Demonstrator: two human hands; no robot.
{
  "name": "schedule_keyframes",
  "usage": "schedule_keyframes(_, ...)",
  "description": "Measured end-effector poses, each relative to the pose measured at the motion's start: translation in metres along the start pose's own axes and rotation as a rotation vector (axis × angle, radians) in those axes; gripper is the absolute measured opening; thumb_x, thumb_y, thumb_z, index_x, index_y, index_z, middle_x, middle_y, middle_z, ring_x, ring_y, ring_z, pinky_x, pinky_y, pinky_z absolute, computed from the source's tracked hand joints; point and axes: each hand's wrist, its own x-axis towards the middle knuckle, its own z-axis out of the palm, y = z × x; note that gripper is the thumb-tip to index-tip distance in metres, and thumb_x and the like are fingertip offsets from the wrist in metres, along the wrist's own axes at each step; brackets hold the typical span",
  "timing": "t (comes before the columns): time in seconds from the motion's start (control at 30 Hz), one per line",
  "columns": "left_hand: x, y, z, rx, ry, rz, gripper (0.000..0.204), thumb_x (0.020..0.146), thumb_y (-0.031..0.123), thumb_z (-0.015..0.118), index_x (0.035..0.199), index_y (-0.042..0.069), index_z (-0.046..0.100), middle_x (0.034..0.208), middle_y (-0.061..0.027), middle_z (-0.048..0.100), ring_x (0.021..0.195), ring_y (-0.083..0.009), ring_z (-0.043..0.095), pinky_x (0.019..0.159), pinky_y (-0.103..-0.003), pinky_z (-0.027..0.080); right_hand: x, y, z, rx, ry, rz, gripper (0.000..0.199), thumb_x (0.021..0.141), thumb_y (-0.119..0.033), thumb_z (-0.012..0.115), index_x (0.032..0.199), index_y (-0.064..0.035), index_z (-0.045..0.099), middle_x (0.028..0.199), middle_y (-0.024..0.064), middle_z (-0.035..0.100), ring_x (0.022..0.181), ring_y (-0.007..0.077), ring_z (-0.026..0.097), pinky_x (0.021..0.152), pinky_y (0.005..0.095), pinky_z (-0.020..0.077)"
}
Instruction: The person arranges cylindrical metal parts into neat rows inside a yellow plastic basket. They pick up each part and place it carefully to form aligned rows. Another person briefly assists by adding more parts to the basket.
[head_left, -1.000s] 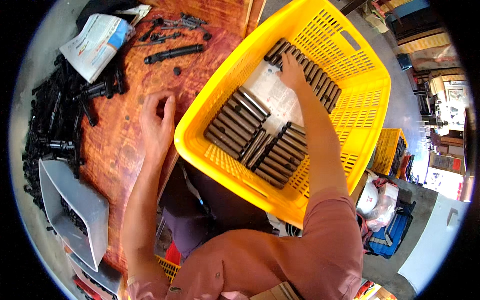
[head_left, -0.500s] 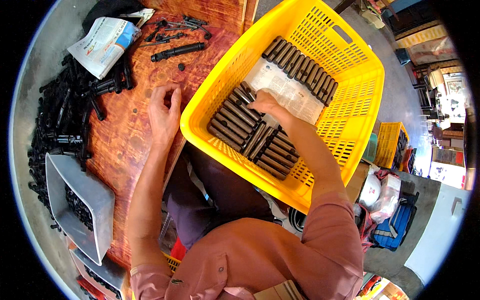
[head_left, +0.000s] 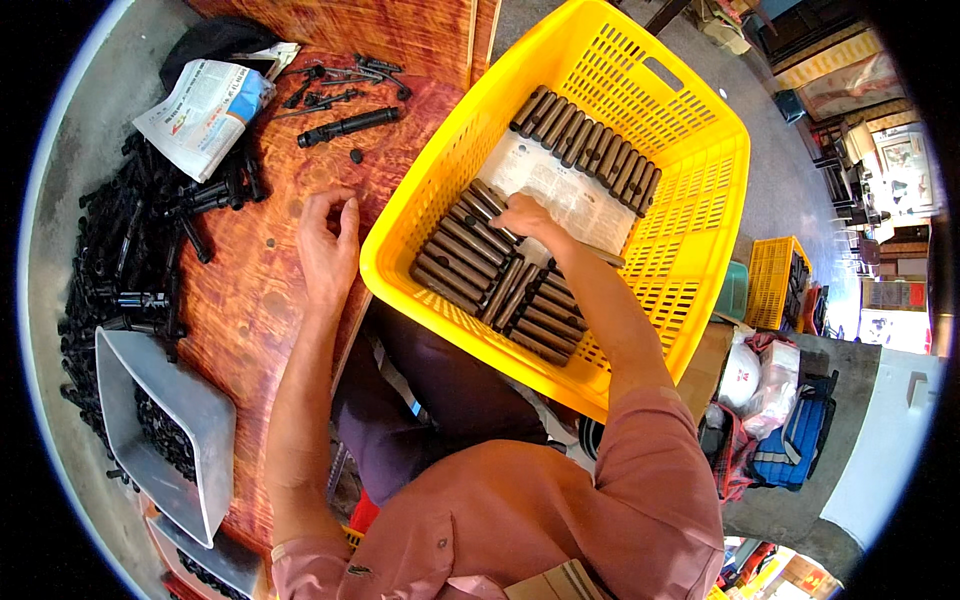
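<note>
Inside the yellow basket (head_left: 395, 245), my right hand (head_left: 524, 217) is closed on the end of a dark metal tube (head_left: 487, 197), at the far end of the near-left row. More brown-black tubes (head_left: 465, 238) lie side by side there, and another group (head_left: 548, 318) sits nearer me. A further row of tubes (head_left: 590, 143) lines the far side. Newspaper (head_left: 570, 190) lies under them. My left hand (head_left: 328, 245) rests on the wooden table (head_left: 240, 290) beside the basket, fingers loosely curled and thumb apart, with nothing visible in it.
A heap of black metal parts (head_left: 125, 235) covers the table's left side, below a folded newspaper (head_left: 200, 120). A grey bin (head_left: 215, 420) holds small black pieces. One black cylindrical part (head_left: 348, 127) lies near thin rods at the back. Another yellow basket (head_left: 770, 285) stands at the right.
The view has shifted slightly, so the basket sits a little further left and the table items a little lower. My right hand stays at the same tube; my left hand keeps its place.
</note>
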Motion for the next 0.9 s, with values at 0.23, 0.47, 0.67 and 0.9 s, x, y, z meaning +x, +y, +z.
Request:
schedule_keyframes(0.23,0.001,-0.003,0.000,0.008,0.002,0.049,0.016,0.094,0.014,0.065,0.101,0.000,0.068,0.097,-0.0142,0.064,0.089,-0.0282,0.064,0.079,-0.037,0.051,0.046,0.024,-0.002,0.939,0.259,0.219,0.029,0.091,-0.021,0.073,0.101,0.0045,0.063,0.084,0.0143,0.067,0.067,0.0209,0.064,0.058,0.0355,0.0505)
schedule_keyframes(0.47,0.001,0.000,0.000,0.035,-0.001,0.044,0.014,0.093,0.013,0.066,0.100,0.001,0.069,0.098,-0.0132,0.064,0.089,-0.0272,0.064,0.078,-0.036,0.051,0.074,0.002,0.000,1.326,0.251,0.263,0.030,0.093,-0.018,0.069,0.109,0.0062,0.062,0.092,0.0213,0.069,0.073,0.0291,0.071,0.061,0.0380,0.0625)
schedule_keyframes(0.67,0.000,0.000,-0.002,0.000,-0.002,0.005,0.013,0.093,0.012,0.066,0.100,0.001,0.069,0.096,-0.0128,0.065,0.087,-0.0266,0.064,0.078,-0.036,0.051,0.058,-0.007,-0.021,0.556,0.200,0.264,0.041,0.087,-0.025,0.074,0.104,0.0108,0.066,0.094,0.0234,0.071,0.074,0.0294,0.073,0.059,0.0369,0.0627)
schedule_keyframes(0.9,0.001,-0.001,-0.001,0.015,0.003,0.068,0.012,0.093,0.011,0.066,0.099,0.001,0.069,0.095,-0.0117,0.064,0.086,-0.0245,0.064,0.076,-0.035,0.051,0.064,0.004,0.017,0.549,0.225,0.097,0.048,0.084,-0.024,0.077,0.109,0.0132,0.061,0.090,0.0229,0.071,0.067,0.0279,0.073,0.054,0.0321,0.0606)
